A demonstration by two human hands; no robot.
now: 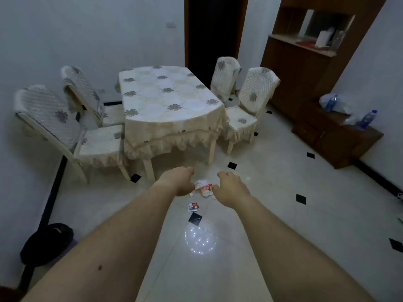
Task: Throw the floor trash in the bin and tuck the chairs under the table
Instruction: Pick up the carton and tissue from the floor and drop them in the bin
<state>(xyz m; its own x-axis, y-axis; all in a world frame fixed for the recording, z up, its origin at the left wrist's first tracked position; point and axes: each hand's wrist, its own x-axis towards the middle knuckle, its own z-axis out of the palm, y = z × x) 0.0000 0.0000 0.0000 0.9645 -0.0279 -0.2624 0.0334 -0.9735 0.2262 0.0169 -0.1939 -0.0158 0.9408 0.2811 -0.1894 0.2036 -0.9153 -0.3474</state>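
Crumpled white and red trash (204, 187) lies on the tiled floor in front of the table (168, 99). A small red and white packet (193, 206) lies a little nearer to me. My left hand (180, 180) and my right hand (231, 188) reach down on either side of the crumpled trash, fingers curled, holding nothing that I can see. Two covered chairs (72, 129) stand pulled out at the table's left, and two more chairs (244, 110) stand pulled out at its right. A black bin (46, 243) sits at the lower left by the wall.
A dark wooden cabinet (305, 68) fills the right wall, with a low unit (340, 138) holding plastic bottles and a bag. A dark doorway (214, 31) opens behind the table. A ring of light reflects on the floor (283, 192) near my arms.
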